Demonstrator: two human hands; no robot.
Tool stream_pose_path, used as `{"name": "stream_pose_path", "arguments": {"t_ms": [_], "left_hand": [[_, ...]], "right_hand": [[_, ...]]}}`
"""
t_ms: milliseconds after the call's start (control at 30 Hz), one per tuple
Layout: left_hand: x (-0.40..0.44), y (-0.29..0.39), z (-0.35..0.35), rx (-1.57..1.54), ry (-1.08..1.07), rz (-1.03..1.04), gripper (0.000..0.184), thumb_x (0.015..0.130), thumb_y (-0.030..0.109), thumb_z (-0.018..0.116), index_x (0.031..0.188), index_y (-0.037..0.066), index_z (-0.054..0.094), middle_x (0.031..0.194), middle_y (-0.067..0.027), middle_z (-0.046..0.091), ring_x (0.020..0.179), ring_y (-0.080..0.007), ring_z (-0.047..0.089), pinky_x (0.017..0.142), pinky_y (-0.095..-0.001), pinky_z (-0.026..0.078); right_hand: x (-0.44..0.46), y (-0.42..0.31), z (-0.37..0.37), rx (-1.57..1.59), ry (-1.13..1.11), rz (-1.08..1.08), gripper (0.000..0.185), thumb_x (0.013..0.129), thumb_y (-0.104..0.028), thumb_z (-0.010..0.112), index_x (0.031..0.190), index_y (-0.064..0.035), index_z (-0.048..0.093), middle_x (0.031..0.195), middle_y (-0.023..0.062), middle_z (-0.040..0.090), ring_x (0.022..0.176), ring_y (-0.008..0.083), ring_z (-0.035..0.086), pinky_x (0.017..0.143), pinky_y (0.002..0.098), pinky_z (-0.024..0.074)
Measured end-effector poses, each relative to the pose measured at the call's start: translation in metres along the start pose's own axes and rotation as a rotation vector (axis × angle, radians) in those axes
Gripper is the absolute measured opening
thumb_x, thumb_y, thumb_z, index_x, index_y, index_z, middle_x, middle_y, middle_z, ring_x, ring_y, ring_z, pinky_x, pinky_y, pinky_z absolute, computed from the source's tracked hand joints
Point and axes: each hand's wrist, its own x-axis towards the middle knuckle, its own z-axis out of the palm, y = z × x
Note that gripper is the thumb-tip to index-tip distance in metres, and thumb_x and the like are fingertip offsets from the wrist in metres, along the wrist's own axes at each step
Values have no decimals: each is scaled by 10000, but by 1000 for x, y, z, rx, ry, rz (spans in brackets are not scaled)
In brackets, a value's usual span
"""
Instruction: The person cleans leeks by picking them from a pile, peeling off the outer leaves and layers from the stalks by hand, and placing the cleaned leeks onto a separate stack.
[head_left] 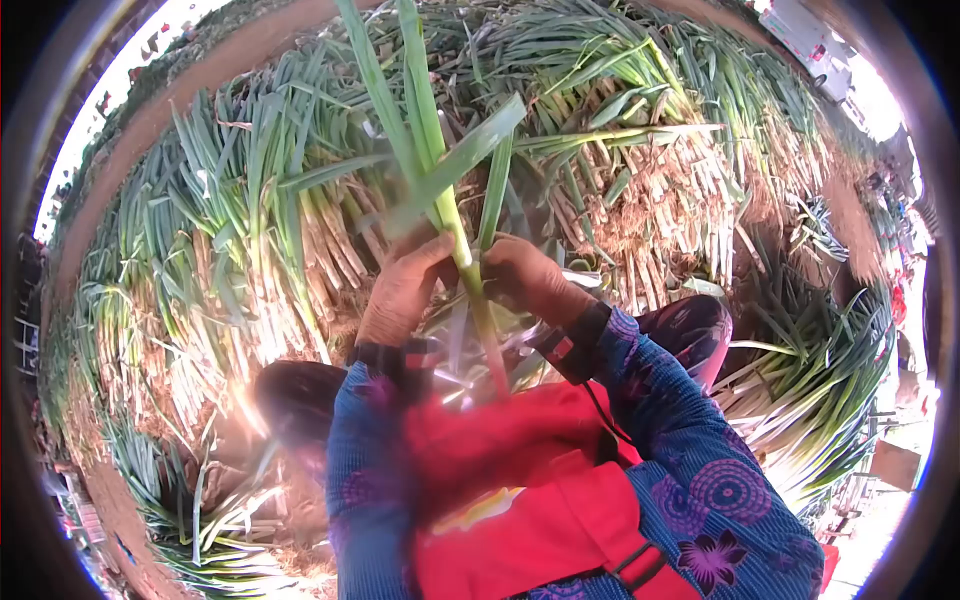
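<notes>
One long green-leaved stalk, like a leek or large green onion [448, 215], stands upright between my hands, its pale lower end pointing down toward my red apron. My left hand [405, 290] is closed around the stalk from the left side. On the right, my right hand [525, 277] has its fingers curled in a pinch at a green leaf [495, 195] beside the stalk. Dark bands circle both wrists. Pale peelings lie blurred below my hands.
Long rows of similar stalks [270, 240] spread at the left, with another heap [650, 190] ahead to the right. Trimmed stalks [820, 400] lie at the right and more [220, 560] at the lower left. A white vehicle [810, 45] stands at the far upper right.
</notes>
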Motion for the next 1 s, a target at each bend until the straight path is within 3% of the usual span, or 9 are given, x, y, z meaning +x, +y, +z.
{"name": "stream_pose_path", "arguments": {"t_ms": [67, 300, 367, 500, 667, 733, 800, 867, 1000], "left_hand": [[-5, 5, 0, -45, -21, 12, 373, 904, 179, 643, 1231, 24, 554, 1077, -99, 626, 1015, -252, 595, 910, -459, 480], [-6, 1, 5, -221, -172, -56, 376, 897, 147, 646, 1230, 9, 538, 1079, -103, 618, 970, -236, 604, 851, -420, 509], [-5, 0, 18, 182, -43, 61, 393, 866, 134, 684, 1215, 5, 558, 1074, -85, 625, 951, -198, 602, 858, -371, 500], [-1, -2, 26, 502, 109, 128, 395, 817, 114, 734, 1174, 2, 608, 1053, -51, 640, 923, -130, 587, 845, -281, 478], [3, 0, 19, 465, 196, 93, 250, 839, 140, 687, 1035, -14, 666, 945, -75, 676, 882, -136, 589, 814, -291, 454], [1, 0, 10, 390, 152, 104, 267, 858, 139, 656, 1076, -16, 653, 964, -82, 675, 906, -143, 594, 845, -296, 445], [-2, 2, 11, 315, 110, 117, 284, 877, 135, 623, 1115, -20, 637, 981, -84, 674, 928, -151, 599, 876, -301, 436], [-11, 9, 20, 239, 69, 130, 301, 896, 125, 588, 1153, -27, 619, 997, -84, 673, 950, -162, 604, 906, -305, 427], [-14, 6, 5, 239, -25, 144, 331, 923, 150, 581, 1195, -38, 597, 1090, -127, 656, 1037, -212, 599, 950, -332, 429]], "right_hand": [[-3, 6, 7, 427, 25, 167, 225, 845, -232, 553, 948, -33, 574, 854, 76, 606, 741, 211, 597, 661, 345, 492], [-7, 16, 6, 624, 54, 249, 137, 895, -162, 514, 911, -39, 573, 827, 75, 599, 730, 196, 591, 645, 323, 485], [-6, 28, 0, 692, 65, 241, 126, 911, -148, 504, 911, -43, 574, 824, 78, 598, 725, 194, 593, 637, 319, 489], [-11, 39, 6, -283, 146, -118, 118, 913, -143, 513, 933, -38, 564, 820, 81, 598, 717, 191, 603, 617, 311, 499], [-13, 29, 15, 195, 244, 36, 118, 880, -111, 562, 963, -28, 550, 816, 78, 596, 719, 186, 610, 614, 311, 507], [-8, 37, 6, -235, 96, -150, 133, 849, -131, 581, 931, -29, 555, 809, 77, 592, 702, 205, 596, 609, 327, 496], [-7, 40, 0, -38, 84, -47, 115, 832, -140, 578, 872, -32, 566, 794, 76, 589, 711, 225, 585, 627, 341, 486], [-10, 18, 11, 786, 204, 352, 116, 829, -138, 550, 785, -36, 582, 771, 77, 590, 744, 248, 577, 669, 354, 477], [-1, 21, 6, 827, 208, 441, 140, 788, -175, 563, 734, -46, 566, 740, 84, 569, 698, 260, 533, 640, 367, 450]]}}
